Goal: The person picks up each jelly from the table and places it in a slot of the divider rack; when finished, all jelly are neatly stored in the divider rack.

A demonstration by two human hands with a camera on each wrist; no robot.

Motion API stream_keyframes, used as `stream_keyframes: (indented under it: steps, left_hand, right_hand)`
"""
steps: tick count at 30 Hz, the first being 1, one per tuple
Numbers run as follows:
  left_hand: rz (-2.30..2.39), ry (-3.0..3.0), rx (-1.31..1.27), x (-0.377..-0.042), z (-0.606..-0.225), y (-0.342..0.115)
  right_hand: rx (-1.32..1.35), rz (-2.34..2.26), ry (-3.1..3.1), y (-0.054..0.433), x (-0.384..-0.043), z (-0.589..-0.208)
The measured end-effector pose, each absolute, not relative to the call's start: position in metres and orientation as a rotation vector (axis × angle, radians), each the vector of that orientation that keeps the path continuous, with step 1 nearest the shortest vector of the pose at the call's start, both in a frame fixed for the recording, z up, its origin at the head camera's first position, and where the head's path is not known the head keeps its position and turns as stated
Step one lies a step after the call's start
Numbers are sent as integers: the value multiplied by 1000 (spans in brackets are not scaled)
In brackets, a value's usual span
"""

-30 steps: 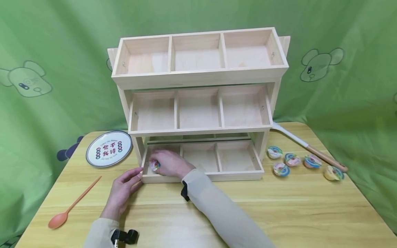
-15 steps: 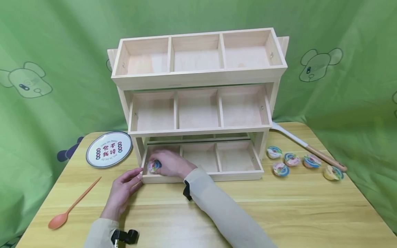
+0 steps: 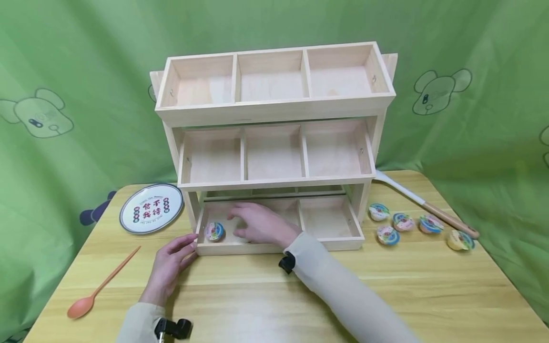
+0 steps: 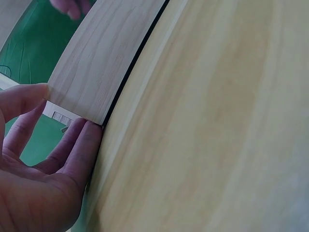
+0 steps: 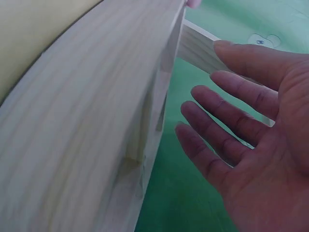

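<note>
A small jelly cup (image 3: 214, 231) with a colourful printed lid sits in the left compartment of the bottom tray of a three-tier wooden rack (image 3: 279, 247). Just to its right, over that tray, is my right hand (image 3: 263, 224), apart from the cup. Its fingers are spread and hold nothing, as the right wrist view shows. My left hand (image 3: 169, 262) touches the front left corner of the bottom tray with its fingertips. In the left wrist view, the fingers (image 4: 84, 145) lie against the tray's end, with another fingertip at its upper edge.
Several more jelly cups (image 3: 403, 221) lie on the table right of the rack, beside a white spatula-like utensil with a wooden handle (image 3: 450, 218). On the left are a round plate (image 3: 151, 226) with printed characters and an orange spoon (image 3: 80, 307). A green curtain (image 3: 274, 24) hangs behind.
My right hand has let go of the jelly cup and moved right, leaving it in the left compartment. My left hand has stayed at the tray corner.
</note>
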State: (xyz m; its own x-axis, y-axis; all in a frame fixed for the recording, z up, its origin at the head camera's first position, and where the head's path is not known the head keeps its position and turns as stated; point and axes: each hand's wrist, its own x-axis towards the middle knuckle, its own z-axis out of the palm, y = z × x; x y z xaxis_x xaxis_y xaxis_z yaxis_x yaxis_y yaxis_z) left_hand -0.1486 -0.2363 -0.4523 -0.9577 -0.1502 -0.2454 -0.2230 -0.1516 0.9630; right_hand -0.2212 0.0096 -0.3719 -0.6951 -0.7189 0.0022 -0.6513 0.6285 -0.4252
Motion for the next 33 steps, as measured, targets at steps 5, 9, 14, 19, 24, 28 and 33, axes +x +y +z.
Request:
stream_keyframes:
  steps: [5,9,14,19,24,28,33]
  left_hand:
    - [2321,2006,-446,-148,-453,-236]
    - [2341,1995,-444,-148,-453,-237]
    - [2337,2000,-440,-149,-454,-237]
    - [2313,2010,-440,-149,-456,-238]
    - [2337,1988,-447,-148,-457,-238]
    - [2337,1987,-443,-147,-457,-238]
    - [2337,1982,-444,-147,-455,-237]
  right_hand:
    - [-1104,-663,2665,30,-216,-367]
    - [-1105,-667,2683,47,-215,-366]
    - [-1093,-667,2722,70,-212,-365]
    - [-1092,-714,2748,89,-205,-363]
    - [-1159,-632,2829,101,-200,-362]
    - [-1189,-604,2843,106,-197,-364]
    - [-1185,-628,2851,113,-191,-365]
